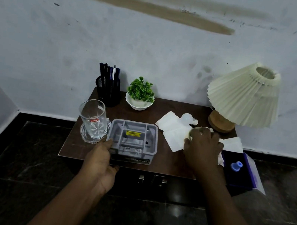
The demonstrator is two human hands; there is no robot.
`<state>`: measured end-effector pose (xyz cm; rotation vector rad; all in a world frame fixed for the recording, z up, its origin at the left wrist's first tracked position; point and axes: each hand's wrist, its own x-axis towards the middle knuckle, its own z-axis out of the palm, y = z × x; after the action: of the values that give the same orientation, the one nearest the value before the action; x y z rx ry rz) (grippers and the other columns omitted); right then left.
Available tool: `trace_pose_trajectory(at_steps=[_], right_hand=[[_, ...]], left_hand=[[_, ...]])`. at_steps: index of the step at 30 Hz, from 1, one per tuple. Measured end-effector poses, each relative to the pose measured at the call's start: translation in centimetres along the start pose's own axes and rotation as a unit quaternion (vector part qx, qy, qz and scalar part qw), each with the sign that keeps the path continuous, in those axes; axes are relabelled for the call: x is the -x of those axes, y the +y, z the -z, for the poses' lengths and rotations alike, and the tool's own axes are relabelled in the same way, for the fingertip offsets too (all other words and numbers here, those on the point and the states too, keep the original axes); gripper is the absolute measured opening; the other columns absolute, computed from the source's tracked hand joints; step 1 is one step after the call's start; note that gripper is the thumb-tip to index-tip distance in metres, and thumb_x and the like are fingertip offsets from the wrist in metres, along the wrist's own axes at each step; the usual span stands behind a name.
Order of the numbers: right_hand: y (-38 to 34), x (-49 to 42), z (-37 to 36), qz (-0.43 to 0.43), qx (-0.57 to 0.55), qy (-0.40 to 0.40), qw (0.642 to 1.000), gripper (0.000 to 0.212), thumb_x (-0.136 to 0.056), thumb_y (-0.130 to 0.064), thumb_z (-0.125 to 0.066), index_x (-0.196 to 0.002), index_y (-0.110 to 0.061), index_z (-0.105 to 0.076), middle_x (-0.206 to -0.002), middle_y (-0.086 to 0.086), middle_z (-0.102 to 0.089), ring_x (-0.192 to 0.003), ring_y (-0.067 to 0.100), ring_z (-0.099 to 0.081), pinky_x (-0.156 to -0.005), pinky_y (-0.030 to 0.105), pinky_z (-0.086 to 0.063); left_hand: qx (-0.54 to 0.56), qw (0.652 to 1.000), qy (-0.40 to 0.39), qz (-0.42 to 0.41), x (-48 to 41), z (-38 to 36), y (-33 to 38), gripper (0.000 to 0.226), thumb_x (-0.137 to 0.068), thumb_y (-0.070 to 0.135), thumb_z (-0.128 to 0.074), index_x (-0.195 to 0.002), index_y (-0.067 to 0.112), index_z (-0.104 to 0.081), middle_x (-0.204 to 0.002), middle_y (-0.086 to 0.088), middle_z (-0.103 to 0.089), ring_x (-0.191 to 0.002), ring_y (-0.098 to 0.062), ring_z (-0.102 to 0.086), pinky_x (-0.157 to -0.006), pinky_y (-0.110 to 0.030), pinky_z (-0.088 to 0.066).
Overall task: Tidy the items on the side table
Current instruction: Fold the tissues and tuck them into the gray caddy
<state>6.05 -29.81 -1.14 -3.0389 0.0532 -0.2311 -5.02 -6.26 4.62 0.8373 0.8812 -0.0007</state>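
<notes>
Grey organiser (152, 132) sits at frame centre on the worktop (166, 161), near its front edge. My left grip (102, 163) grasps its near-left corner, thumb on the rim, forearm rising from the lower frame edge. My right grip (203, 149), knuckles up and fingers curled, clutches white tissue (172, 130) right of centre. A bulb (188, 118) lies just beyond the tissue. A glass (92, 120) stands just left of the organiser.

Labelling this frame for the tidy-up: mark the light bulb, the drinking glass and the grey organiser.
light bulb (187, 118), head view, on its white globe.
drinking glass (92, 110), head view, on its side wall above the red label.
grey organiser (155, 139), head view, on its right rim.
</notes>
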Motion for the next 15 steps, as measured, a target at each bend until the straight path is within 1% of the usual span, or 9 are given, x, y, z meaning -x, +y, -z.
trace_pose_trajectory(at_steps=[1,2,4,6,8,10,12,13,15], right_hand=[[-0.8,0.2,0.0,0.028,0.010,0.008,1.000,0.030,-0.092,-0.034,-0.063,-0.119,-0.021,-0.065,-0.134,0.010,-0.058,-0.124,0.038,-0.046,-0.099,0.054,-0.037],[-1.6,0.3,-0.2,0.050,0.020,0.002,0.999,0.031,-0.093,-0.037,-0.062,-0.119,-0.023,-0.066,-0.134,0.009,-0.058,-0.126,0.037,-0.045,-0.100,0.055,-0.035],[-2.7,0.5,-0.8,0.052,0.037,-0.038,0.997,0.032,-0.095,-0.041,-0.058,-0.120,-0.024,-0.067,-0.135,0.008,-0.057,-0.129,0.037,-0.041,-0.100,0.054,-0.031],[-3.1,0.7,-1.6,0.044,0.049,-0.061,0.996,0.028,-0.095,-0.035,-0.056,-0.116,-0.023,-0.069,-0.130,0.008,-0.057,-0.125,0.036,-0.040,-0.095,0.051,-0.027],[-3.0,0.7,-1.9,0.043,0.057,-0.058,0.996,0.022,-0.092,-0.023,-0.056,-0.107,-0.023,-0.071,-0.122,0.006,-0.058,-0.120,0.035,-0.042,-0.091,0.048,-0.028],[-3.0,0.3,-1.8,0.034,0.051,-0.058,0.996,0.020,-0.091,-0.017,-0.056,-0.103,-0.025,-0.071,-0.119,0.004,-0.061,-0.120,0.034,-0.045,-0.092,0.049,-0.032],[-3.1,-0.3,-1.3,-0.004,-0.009,-0.036,0.999,0.017,-0.094,-0.020,-0.057,-0.102,-0.024,-0.072,-0.114,0.005,-0.066,-0.119,0.034,-0.050,-0.095,0.051,-0.036],[-3.1,-0.7,-0.9,-0.033,-0.069,-0.011,0.997,0.015,-0.096,-0.022,-0.056,-0.101,-0.022,-0.071,-0.110,0.005,-0.068,-0.116,0.034,-0.053,-0.095,0.052,-0.037],[-2.7,-1.4,0.0,-0.083,-0.205,0.039,0.975,0.012,-0.099,-0.025,-0.055,-0.099,-0.020,-0.067,-0.101,0.005,-0.069,-0.112,0.033,-0.055,-0.095,0.051,-0.036]], left_hand=[[0.001,1.000,-0.002,0.004,0.1,-0.2,0.0,0.025,-0.104,0.019,-0.052,-0.120,0.009,-0.069,-0.117,-0.017,-0.075,-0.097,-0.028,-0.071,-0.073,-0.039,-0.059],[0.001,1.000,-0.006,0.005,0.2,-0.3,0.0,0.024,-0.104,0.018,-0.052,-0.118,0.009,-0.070,-0.118,-0.016,-0.075,-0.097,-0.028,-0.071,-0.075,-0.040,-0.058],[0.002,1.000,-0.013,0.005,0.5,-0.6,0.0,0.025,-0.105,0.018,-0.051,-0.122,0.010,-0.068,-0.119,-0.016,-0.074,-0.093,-0.026,-0.071,-0.072,-0.039,-0.055],[0.001,1.000,-0.014,0.003,0.6,-0.7,0.0,0.027,-0.105,0.017,-0.051,-0.126,0.010,-0.067,-0.119,-0.016,-0.074,-0.093,-0.026,-0.070,-0.073,-0.039,-0.055],[-0.008,1.000,-0.013,0.003,0.8,-0.7,0.0,0.026,-0.104,0.017,-0.051,-0.124,0.010,-0.068,-0.118,-0.017,-0.074,-0.096,-0.027,-0.071,-0.077,-0.040,-0.055],[-0.014,1.000,-0.014,0.009,0.8,-0.7,0.2,0.027,-0.104,0.017,-0.051,-0.124,0.009,-0.068,-0.119,-0.018,-0.075,-0.105,-0.030,-0.070,-0.090,-0.045,-0.056],[-0.013,1.000,-0.020,0.010,0.8,-0.9,0.2,0.027,-0.104,0.016,-0.051,-0.124,0.009,-0.068,-0.120,-0.016,-0.074,-0.110,-0.031,-0.069,-0.100,-0.047,-0.053],[-0.014,1.000,-0.020,0.011,0.8,-1.0,0.2,0.027,-0.104,0.016,-0.051,-0.123,0.009,-0.069,-0.118,-0.015,-0.075,-0.106,-0.030,-0.070,-0.097,-0.046,-0.054],[-0.024,0.999,-0.023,0.011,0.5,-1.1,0.0,0.023,-0.103,0.014,-0.052,-0.117,0.011,-0.070,-0.105,-0.012,-0.078,-0.090,-0.025,-0.073,-0.080,-0.042,-0.057]])
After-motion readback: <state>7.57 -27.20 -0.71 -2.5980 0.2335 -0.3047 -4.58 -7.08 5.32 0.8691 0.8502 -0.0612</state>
